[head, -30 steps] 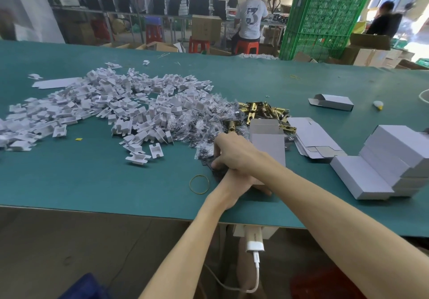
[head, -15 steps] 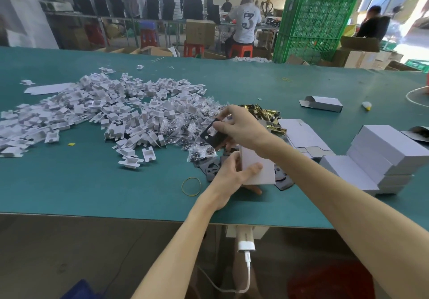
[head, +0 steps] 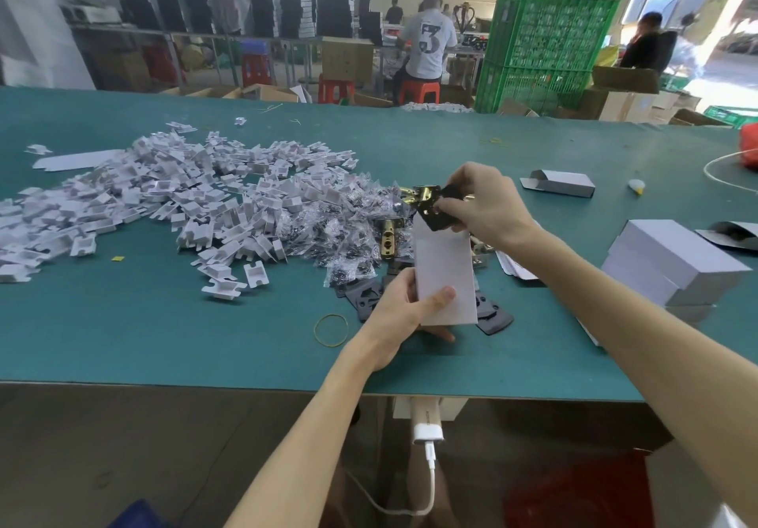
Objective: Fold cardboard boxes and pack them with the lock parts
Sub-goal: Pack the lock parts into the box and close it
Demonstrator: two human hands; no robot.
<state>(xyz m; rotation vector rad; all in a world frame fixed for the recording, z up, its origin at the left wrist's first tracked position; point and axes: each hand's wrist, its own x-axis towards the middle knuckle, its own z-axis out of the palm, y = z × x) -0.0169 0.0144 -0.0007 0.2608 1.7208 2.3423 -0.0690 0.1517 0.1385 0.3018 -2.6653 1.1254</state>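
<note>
Misalignment at the mouth of the box is the main risk. The left hand [head: 404, 310] grips the tall white cardboard box [head: 445, 277] near its lower end, thumb curled across the front face and fingers behind. It holds the box just above the green table mat [head: 164, 322], near the front edge.

The right hand [head: 484, 207], at twelve o'clock from the box, pinches a flat black plate with punched holes [head: 434, 213], whose lower corner meets the box's top edge. A shiny brass latch piece [head: 424, 195] shows just behind the plate. I cannot tell whether the same fingers hold it or it lies in the heap.

If the plate enters cornerwise, it could catch the rim, crease the thin card or push a flap inward. The right hand hides whether the top flaps are spread. With the grip so low, pressure from above may tip or buckle the box. A loose pinch could drop the plate among the spare black plates [head: 494, 316] at five o'clock, which would likely cost only time.

At nine o'clock lies the heap of white cardboard inserts [head: 164, 199], with clear bags of screws [head: 348, 219] between it and the hands. At three o'clock the stack of closed white boxes [head: 672, 261] stands well apart, though a wide elbow swing might knock it. The yellow rubber band [head: 331, 329] at seven o'clock lies clear of the work.
</note>
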